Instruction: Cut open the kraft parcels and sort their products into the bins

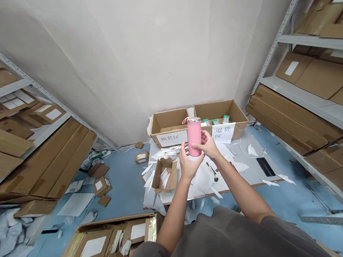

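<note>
A pink tumbler (194,136) with a silver lid and a small pink strap is held upright over the table. My left hand (188,162) is wrapped round its lower left side. On the other side, my right hand (208,144) grips the body, its thumb across the front. Behind the tumbler stand two open cardboard boxes with paper signs: the left box (171,122) has no contents I can make out, and the right box (237,114) holds several small green-and-pink packages (215,122). Below my left hand sits a small open carton (171,177) with white paper inside.
On the table (247,166) lie paper scraps, a box cutter (215,174), a white cable and a black phone (265,167). Shelves with cardboard boxes stand left (65,161) and right (326,74). A large box of parcels (88,248) is at lower left.
</note>
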Motion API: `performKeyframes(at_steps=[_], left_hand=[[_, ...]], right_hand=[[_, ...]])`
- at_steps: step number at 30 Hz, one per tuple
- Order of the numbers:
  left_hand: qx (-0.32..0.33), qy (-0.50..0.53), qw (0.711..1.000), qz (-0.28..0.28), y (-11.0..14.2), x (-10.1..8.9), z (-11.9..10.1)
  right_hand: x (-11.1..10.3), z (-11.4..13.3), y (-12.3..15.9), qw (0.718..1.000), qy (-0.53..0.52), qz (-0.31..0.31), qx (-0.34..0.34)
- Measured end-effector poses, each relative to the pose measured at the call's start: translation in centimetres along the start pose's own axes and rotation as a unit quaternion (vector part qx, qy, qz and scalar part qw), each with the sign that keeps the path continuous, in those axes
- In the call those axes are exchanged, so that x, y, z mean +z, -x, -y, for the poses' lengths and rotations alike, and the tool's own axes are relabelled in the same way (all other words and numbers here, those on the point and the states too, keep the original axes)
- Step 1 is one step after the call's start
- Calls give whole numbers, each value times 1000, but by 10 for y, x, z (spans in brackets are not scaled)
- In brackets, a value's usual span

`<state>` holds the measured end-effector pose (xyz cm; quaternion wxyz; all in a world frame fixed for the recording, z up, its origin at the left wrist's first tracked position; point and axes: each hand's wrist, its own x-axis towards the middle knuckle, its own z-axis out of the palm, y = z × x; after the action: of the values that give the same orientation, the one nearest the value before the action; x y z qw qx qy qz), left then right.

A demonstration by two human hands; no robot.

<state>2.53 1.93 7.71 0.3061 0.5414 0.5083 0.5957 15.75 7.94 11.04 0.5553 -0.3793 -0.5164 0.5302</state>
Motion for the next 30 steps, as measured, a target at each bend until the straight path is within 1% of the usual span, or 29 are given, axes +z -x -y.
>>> performKeyframes(at_steps=[2, 3, 5, 7, 8, 9, 11, 13, 15, 18, 19, 20, 23, 25, 27, 30], left_hand=[[13, -13, 1000, -19, -1, 1, 1], [9, 4, 1000, -13, -2, 0, 3], [-8, 65, 997, 33, -4, -3, 8], [-18, 96, 992, 75, -4, -6, 11], [-15, 84, 993, 77, -4, -7, 12], [-9, 58, 996, 65, -3, -8, 12], [1, 2, 1000, 27, -1, -7, 11], [-3, -6, 1000, 13, -2, -6, 11], [-17, 42, 998, 40, -5, -7, 13], [-32, 145, 982, 118, -10, -9, 17], [-34, 157, 978, 130, -10, -10, 18], [-35, 150, 980, 126, -11, -10, 18], [-29, 57, 996, 68, -11, -10, 17], [-24, 18, 999, 44, -12, -9, 18], [-19, 30, 998, 47, -17, -9, 21], [-9, 61, 994, 86, -25, -11, 24]], right_hand=[[1, 0, 2, 1000, 0, 4, 6], [0, 1, 4, 1000, -5, 21, 10], [-3, 3, 6, 997, -18, 68, 13], [-6, 4, 7, 995, -22, 92, 10], [-6, 3, 7, 996, -16, 85, 6], [-6, 1, 7, 998, -7, 68, 0], [-3, -3, 8, 999, 15, 27, -10], [-1, -5, 8, 999, 36, 6, -16], [0, -4, 7, 999, 41, 25, -18], [-3, 1, 3, 995, 12, 96, -8], [-4, 2, 1, 994, 3, 111, -2], [-4, 2, -2, 994, -2, 114, 3], [-2, -3, -9, 997, 0, 80, 14], [1, -6, -13, 998, 2, 63, 13], [2, -9, -17, 998, -4, 66, 11], [0, -10, -22, 996, -19, 86, 22]])
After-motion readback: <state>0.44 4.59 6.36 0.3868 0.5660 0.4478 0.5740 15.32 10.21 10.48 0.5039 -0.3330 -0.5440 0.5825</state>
